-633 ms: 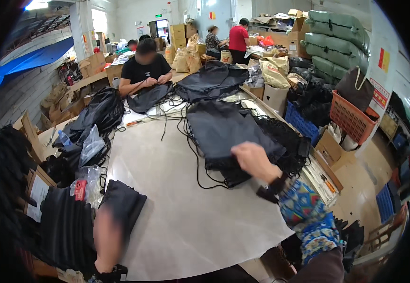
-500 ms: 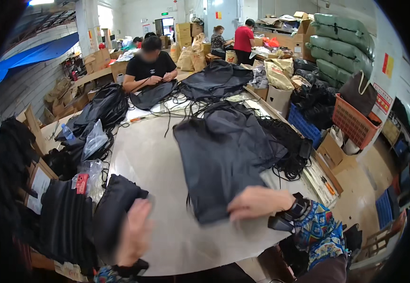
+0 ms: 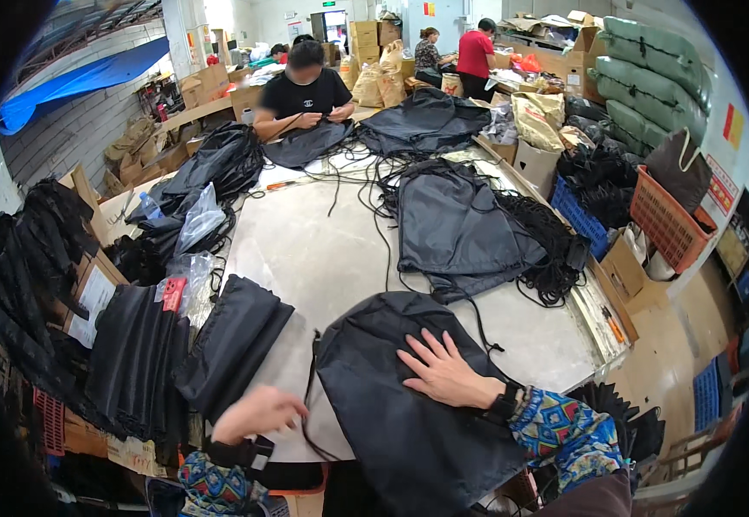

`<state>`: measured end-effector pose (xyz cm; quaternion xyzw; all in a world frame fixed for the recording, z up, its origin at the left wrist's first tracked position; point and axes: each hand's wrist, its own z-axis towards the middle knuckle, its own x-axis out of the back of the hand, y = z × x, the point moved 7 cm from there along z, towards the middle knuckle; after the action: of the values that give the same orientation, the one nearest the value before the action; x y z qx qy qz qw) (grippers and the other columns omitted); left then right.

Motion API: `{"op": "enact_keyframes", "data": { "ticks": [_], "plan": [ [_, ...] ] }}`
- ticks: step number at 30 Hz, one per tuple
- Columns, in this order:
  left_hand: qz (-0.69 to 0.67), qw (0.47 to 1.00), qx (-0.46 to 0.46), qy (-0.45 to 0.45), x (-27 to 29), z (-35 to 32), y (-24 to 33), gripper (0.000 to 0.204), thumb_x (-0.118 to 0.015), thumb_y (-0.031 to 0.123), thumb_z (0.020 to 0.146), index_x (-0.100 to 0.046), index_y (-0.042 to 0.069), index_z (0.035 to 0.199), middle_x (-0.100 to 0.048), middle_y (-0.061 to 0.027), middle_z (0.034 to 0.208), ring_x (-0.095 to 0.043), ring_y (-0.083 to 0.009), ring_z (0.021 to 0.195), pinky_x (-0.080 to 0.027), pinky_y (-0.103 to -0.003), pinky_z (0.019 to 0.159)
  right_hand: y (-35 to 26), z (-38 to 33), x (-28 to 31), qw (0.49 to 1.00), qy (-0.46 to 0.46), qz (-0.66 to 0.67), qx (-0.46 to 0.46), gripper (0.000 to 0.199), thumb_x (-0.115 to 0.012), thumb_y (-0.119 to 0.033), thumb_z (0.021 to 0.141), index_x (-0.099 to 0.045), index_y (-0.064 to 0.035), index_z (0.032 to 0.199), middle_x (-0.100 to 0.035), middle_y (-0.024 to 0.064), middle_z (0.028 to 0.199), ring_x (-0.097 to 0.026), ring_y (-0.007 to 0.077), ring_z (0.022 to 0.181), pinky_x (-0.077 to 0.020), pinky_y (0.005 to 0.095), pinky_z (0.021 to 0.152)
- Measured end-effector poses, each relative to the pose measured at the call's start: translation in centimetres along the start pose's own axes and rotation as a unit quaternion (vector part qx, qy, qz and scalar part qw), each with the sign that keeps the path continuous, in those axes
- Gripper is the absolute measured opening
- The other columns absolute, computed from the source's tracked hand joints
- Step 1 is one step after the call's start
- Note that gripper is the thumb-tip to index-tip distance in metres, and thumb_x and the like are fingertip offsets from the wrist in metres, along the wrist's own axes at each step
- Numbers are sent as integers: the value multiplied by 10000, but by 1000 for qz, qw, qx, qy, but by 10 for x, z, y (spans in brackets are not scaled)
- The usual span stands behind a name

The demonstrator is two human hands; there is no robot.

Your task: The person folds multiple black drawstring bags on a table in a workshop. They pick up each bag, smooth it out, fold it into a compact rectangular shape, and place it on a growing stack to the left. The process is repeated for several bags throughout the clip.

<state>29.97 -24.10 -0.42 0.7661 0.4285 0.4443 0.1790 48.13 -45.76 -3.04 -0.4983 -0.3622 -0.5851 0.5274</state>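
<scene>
A black drawstring bag point(image 3: 392, 388) lies spread at the table's near edge, its lower part hanging over. My right hand point(image 3: 450, 370) rests flat on it, fingers spread. To the bag's left, my left hand point(image 3: 258, 414) has curled, slightly blurred fingers, with the fingertips together at the bag's black cord point(image 3: 309, 388). Just beyond that hand is a folded black bag stack point(image 3: 232, 345). Farther back, more black drawstring bags point(image 3: 461, 224) lie in a pile with loose cords point(image 3: 543, 267) beside them.
Rows of folded black fabric point(image 3: 133, 362) with a red object point(image 3: 174, 294) on top stand at the left. Across the table a person point(image 3: 305, 95) handles a black bag. An orange-handled tool point(image 3: 613, 326) lies by the right edge. Crates and cartons point(image 3: 623, 269) stand beyond.
A black bag has come off the pile toward me and now lies at the near edge. My right hand has opened flat on it. My left hand has moved to its cord.
</scene>
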Motion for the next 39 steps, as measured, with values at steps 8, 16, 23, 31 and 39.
{"op": "enact_keyframes", "data": {
  "ticks": [8,16,23,31,39],
  "plan": [
    [104,907,-275,303,3,101,63,500,-687,292,844,-564,-8,1224,-630,-224,1144,-609,-389,1036,-486,-446,873,-25,41,9,976,-10,214,50,467,-623,-316,890,-513,-25,1238,-526,195,1294,-449,337,1265,-372,521,1027],
    [46,941,-70,327,15,93,5,245,-664,224,846,-675,-20,870,-658,-181,733,-635,-335,674,-497,-400,643,2,54,-23,992,3,-16,-122,883,-392,-676,897,-356,27,1430,-349,182,1492,-244,359,1419,-120,678,1082],
    [-478,875,-43,59,-4,29,6,243,-626,127,899,-571,-20,1084,-412,38,504,-496,-101,458,-545,-328,593,-2,56,-29,993,7,-25,-112,897,-410,-680,886,-351,32,1430,-317,199,1504,-195,408,1426,-119,699,1070],
    [-518,827,-217,-9,-1,-140,-10,114,-563,82,914,-573,-22,866,-498,-67,494,-593,-245,484,-558,-430,685,25,68,-32,982,69,-12,-177,892,-432,-682,876,-405,41,1398,-338,253,1475,-218,425,1408,-126,615,1114],
    [-503,536,-581,-349,-9,-184,170,324,-500,169,927,-595,-135,980,-650,-249,730,-620,-391,582,-521,-488,687,5,95,-34,966,84,-34,-240,850,-470,-642,881,-417,32,1396,-338,230,1487,-236,410,1405,-128,577,1127]
  ]
}}
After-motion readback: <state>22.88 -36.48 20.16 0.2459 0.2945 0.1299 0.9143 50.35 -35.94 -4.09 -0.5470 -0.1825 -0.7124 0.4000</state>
